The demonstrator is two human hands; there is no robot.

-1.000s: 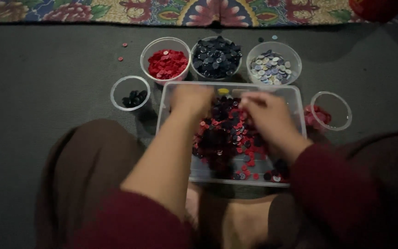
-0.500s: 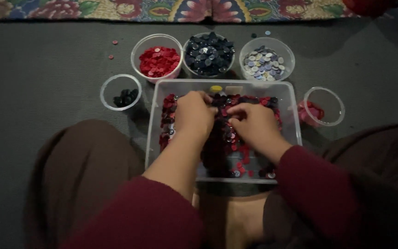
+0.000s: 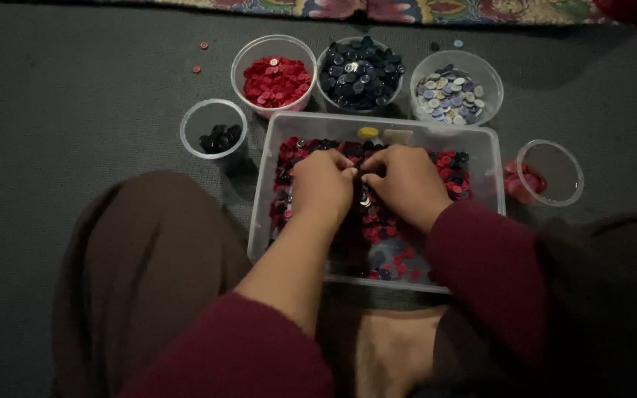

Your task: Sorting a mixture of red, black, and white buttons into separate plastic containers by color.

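Buttons in clear tray (long axis left-right) under both hands

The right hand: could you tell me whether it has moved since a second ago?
Yes. The right hand has shifted left within the clear tray, from its right half to the middle, meeting the left hand.

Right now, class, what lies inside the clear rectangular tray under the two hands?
The tray holds mixed red and dark buttons. The left hand and right hand rest on the pile, covering the buttons beneath them.
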